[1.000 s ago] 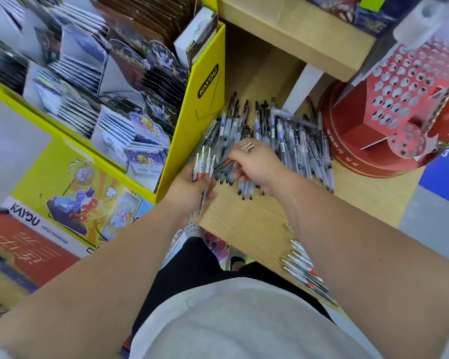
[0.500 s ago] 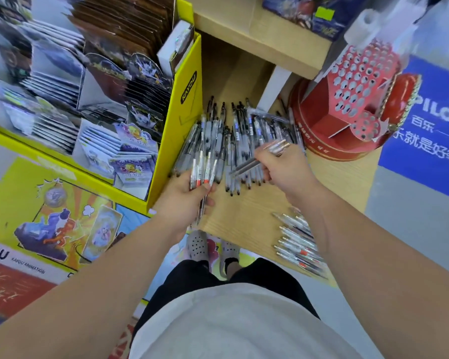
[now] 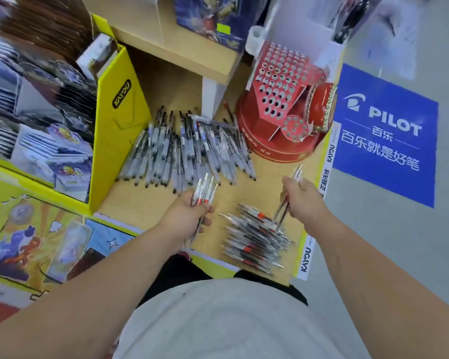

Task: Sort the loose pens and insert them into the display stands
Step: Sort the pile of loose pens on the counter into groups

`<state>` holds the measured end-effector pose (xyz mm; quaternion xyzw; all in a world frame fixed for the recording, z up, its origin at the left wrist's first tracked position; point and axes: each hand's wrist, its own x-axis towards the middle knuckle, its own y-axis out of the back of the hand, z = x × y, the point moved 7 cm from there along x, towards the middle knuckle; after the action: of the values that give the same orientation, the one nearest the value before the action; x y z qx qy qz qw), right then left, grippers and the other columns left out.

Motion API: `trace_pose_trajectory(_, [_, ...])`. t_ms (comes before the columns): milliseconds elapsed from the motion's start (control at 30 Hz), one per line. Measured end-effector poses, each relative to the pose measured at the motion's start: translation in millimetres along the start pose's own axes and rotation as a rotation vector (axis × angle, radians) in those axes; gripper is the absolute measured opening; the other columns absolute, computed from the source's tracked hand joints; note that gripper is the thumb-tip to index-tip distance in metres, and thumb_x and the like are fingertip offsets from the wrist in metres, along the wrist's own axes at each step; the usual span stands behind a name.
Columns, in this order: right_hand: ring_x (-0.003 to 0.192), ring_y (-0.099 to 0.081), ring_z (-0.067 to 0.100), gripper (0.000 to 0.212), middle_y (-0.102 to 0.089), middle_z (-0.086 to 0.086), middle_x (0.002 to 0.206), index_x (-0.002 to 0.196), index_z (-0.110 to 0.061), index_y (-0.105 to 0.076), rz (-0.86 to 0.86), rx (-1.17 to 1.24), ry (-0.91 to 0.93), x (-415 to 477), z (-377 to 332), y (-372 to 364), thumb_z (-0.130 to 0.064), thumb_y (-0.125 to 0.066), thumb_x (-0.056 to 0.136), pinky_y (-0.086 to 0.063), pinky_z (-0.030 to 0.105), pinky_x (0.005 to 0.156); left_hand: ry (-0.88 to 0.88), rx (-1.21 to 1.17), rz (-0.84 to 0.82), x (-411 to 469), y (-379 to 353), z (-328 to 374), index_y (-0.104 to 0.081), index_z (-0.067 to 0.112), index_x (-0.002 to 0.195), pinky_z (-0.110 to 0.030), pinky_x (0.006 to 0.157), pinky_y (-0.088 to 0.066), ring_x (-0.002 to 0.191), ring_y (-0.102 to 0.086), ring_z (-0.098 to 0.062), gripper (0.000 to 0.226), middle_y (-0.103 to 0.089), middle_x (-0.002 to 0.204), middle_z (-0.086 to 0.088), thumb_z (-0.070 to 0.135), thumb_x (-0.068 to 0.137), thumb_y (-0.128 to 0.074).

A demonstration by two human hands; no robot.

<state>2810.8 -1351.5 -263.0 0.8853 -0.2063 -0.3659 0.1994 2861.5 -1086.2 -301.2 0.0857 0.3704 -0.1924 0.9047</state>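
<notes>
Pens: light, stiff clear-plastic barrels, probably slick. They will roll and slide against each other, so they are best taken mid-barrel and bunched parallel.

Left hand [image 3: 189,216] grips a fan of red-accented pens [image 3: 204,189], fingers curled round the lower barrels, upper ends spreading toward 12 o'clock.

Right hand [image 3: 305,200] pinches a few pens [image 3: 285,203]; their lower ends touch the sorted pile [image 3: 254,242] at its 7 o'clock.

Loose heap [image 3: 189,149] lies on the wooden shelf [image 3: 270,182], 12 o'clock from the left hand.

Red display stand [image 3: 283,99] at 1 o'clock; no pens seen in its holes.
</notes>
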Motion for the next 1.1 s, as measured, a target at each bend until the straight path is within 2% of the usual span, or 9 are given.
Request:
trace_pose_trajectory(100, [0.059, -0.039, 0.023, 0.042, -0.048, 0.007, 0.061, 0.068, -0.013, -0.046, -0.164, -0.117, 0.048, 18, 18, 15, -0.037, -0.045, 0.103, -0.032, 0.035, 0.063, 0.009, -0.033, 0.087, 1, -34, -6, -0.059, 0.019, 0.110, -0.034, 0.064, -0.053, 0.072, -0.064, -0.020, 0.010, -0.071, 0.099, -0.010, 0.013, 0.104, -0.053])
trace_pose_trajectory(200, [0.066, -0.039, 0.023, 0.035, -0.042, 0.008, 0.070, 0.076, -0.014, -0.040, -0.350, -0.296, 0.126, 32, 29, 23, -0.034, -0.045, 0.105, -0.027, 0.036, 0.060, 0.050, -0.167, 0.256, -7, -62, -19, -0.059, 0.015, 0.110, -0.037, 0.063, -0.053, 0.069, -0.063, -0.021, 0.008, -0.070, 0.101, -0.012, 0.014, 0.105, -0.054])
trace_pose_trajectory(367, [0.063, -0.038, 0.019, 0.037, -0.041, 0.003, 0.069, 0.072, -0.018, -0.037, -0.546, -0.454, 0.248, 38, 34, 21, -0.036, -0.052, 0.102, -0.028, 0.035, 0.059, 0.118, -0.356, 0.475, -40, -90, -43, -0.051, 0.007, 0.134, -0.040, 0.065, -0.050, 0.067, -0.064, -0.020, 0.030, -0.071, 0.098, -0.012, 0.016, 0.105, -0.055])
trace_pose_trajectory(567, [0.064, -0.044, 0.020, 0.030, -0.048, 0.000, 0.070, 0.074, -0.020, -0.044, -0.701, -0.628, 0.416, 29, 23, -16, -0.034, -0.061, 0.095, -0.032, 0.034, 0.059, 0.141, -0.519, 0.574, -71, -105, -75, -0.036, 0.009, 0.152, -0.050, 0.077, -0.058, 0.075, -0.067, -0.023, 0.052, -0.070, 0.102, -0.009, 0.017, 0.104, -0.056])
trace_pose_trajectory(633, [0.066, -0.048, 0.020, 0.028, -0.052, 0.001, 0.074, 0.078, -0.021, -0.047, -0.701, -0.692, 0.451, 26, 23, -25, -0.037, -0.062, 0.095, -0.035, 0.034, 0.060, 0.149, -0.553, 0.568, -74, -113, -87, -0.033, 0.011, 0.154, -0.047, 0.071, -0.059, 0.073, -0.067, -0.023, 0.057, -0.069, 0.107, -0.013, 0.016, 0.103, -0.057])
trace_pose_trajectory(767, [0.077, -0.058, 0.022, 0.019, -0.061, 0.003, 0.085, 0.095, -0.018, -0.057, -0.713, -0.851, 0.513, 16, 28, -36, -0.036, -0.063, 0.095, -0.044, 0.033, 0.066, 0.138, -0.540, 0.595, -73, -124, -99, -0.045, 0.008, 0.145, -0.038, 0.067, -0.055, 0.066, -0.068, -0.017, 0.046, -0.067, 0.115, -0.012, 0.014, 0.101, -0.058])
trace_pose_trajectory(867, [0.084, -0.061, 0.025, 0.030, -0.064, 0.006, 0.093, 0.110, -0.015, -0.056, -0.708, -0.944, 0.562, 13, 27, -41, -0.039, -0.064, 0.095, -0.051, 0.038, 0.074, 0.119, -0.560, 0.667, -74, -128, -102, -0.047, 0.009, 0.144, -0.032, 0.063, -0.050, 0.064, -0.061, -0.020, 0.044, -0.070, 0.090, -0.007, 0.014, 0.101, -0.058])
trace_pose_trajectory(1000, [0.105, -0.061, 0.025, 0.054, -0.064, 0.005, 0.120, 0.140, -0.015, -0.048, -0.741, -0.971, 0.611, 9, 24, -57, -0.039, -0.066, 0.094, -0.050, 0.033, 0.085, 0.071, -0.524, 0.757, -82, -128, -100, -0.055, 0.016, 0.123, -0.014, 0.043, -0.038, 0.052, -0.045, -0.011, 0.020, -0.061, 0.093, -0.012, 0.011, 0.103, -0.051])
trace_pose_trajectory(1100, [0.122, -0.056, 0.027, 0.071, -0.055, 0.009, 0.141, 0.152, -0.014, -0.036, -0.781, -1.016, 0.654, 7, 25, -68, -0.039, -0.067, 0.093, -0.047, 0.031, 0.095, 0.049, -0.520, 0.796, -82, -130, -100, -0.056, 0.019, 0.111, -0.016, 0.047, -0.042, 0.059, -0.051, -0.013, 0.013, -0.061, 0.087, -0.008, 0.010, 0.103, -0.052])
